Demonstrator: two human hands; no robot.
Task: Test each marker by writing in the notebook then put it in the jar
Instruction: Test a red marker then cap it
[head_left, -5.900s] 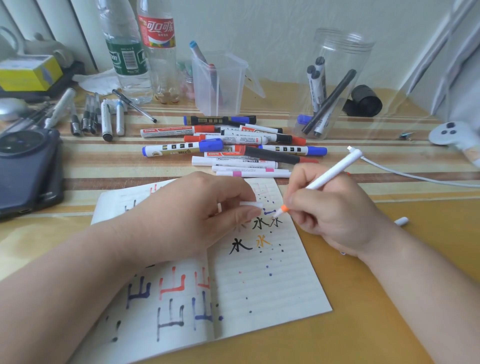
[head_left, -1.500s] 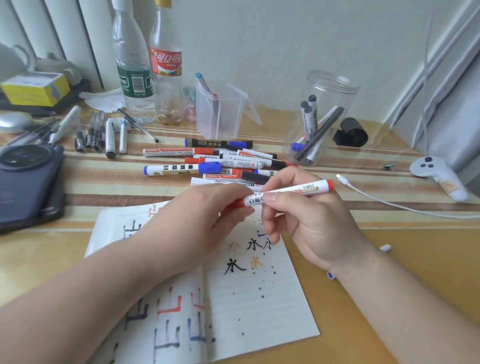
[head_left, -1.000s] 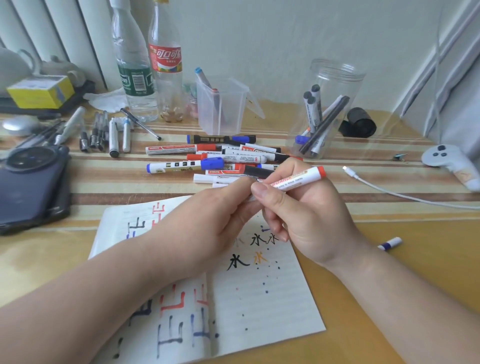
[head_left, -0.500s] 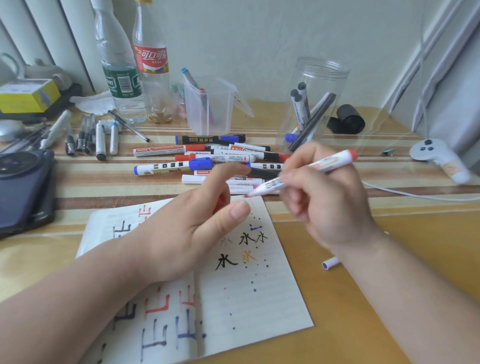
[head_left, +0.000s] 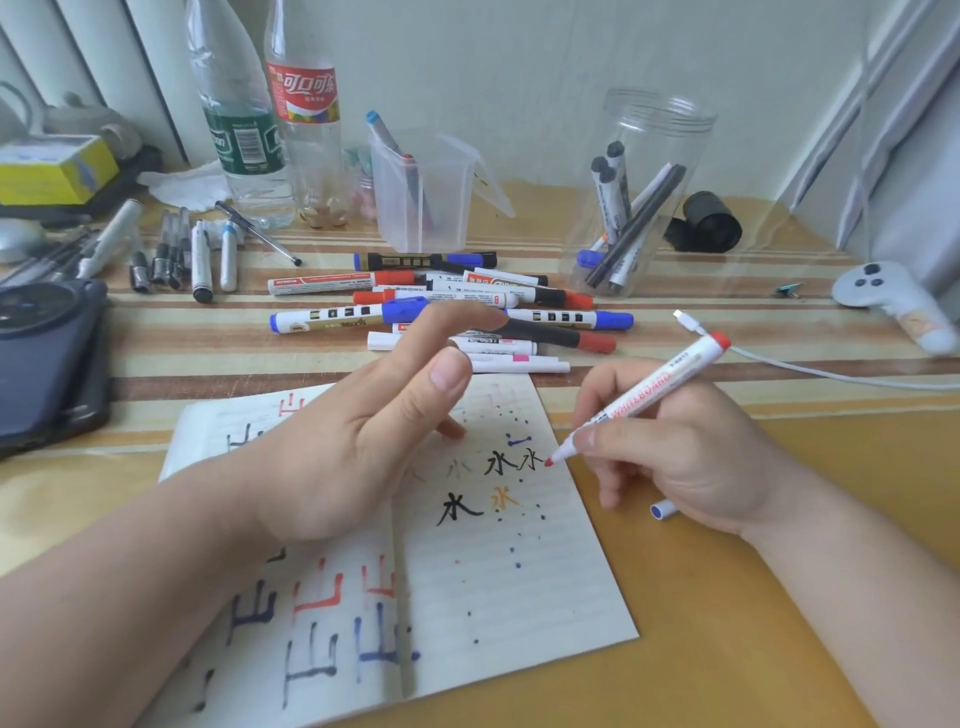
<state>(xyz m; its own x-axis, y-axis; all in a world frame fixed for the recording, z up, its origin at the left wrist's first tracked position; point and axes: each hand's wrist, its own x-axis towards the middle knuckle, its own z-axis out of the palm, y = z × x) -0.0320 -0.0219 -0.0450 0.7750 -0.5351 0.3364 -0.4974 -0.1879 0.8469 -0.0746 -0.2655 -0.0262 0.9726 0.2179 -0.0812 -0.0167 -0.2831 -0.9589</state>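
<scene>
My right hand (head_left: 691, 457) grips an uncapped red whiteboard marker (head_left: 660, 392); its red tip touches the right page of the open notebook (head_left: 519, 597), beside black and orange characters. My left hand (head_left: 353, 441) hovers over the notebook's middle, index finger and thumb straight, lower fingers curled under; the red cap lies hidden beneath them. The clear jar (head_left: 670, 130) stands at the back right with several markers inside. A pile of markers (head_left: 332, 318) lies behind the notebook.
Two plastic bottles (head_left: 244, 130) and a clear container (head_left: 421, 208) stand at the back. Loose pens (head_left: 200, 260) and a dark device (head_left: 47, 358) lie left. A white cable (head_left: 805, 370), a controller (head_left: 883, 296) and a black roll (head_left: 711, 223) sit right. A small capped piece (head_left: 662, 510) lies under my right hand.
My left hand pulled the red cap off the marker and drew away. My right hand turned the marker tip down and lowered it onto the right page.
</scene>
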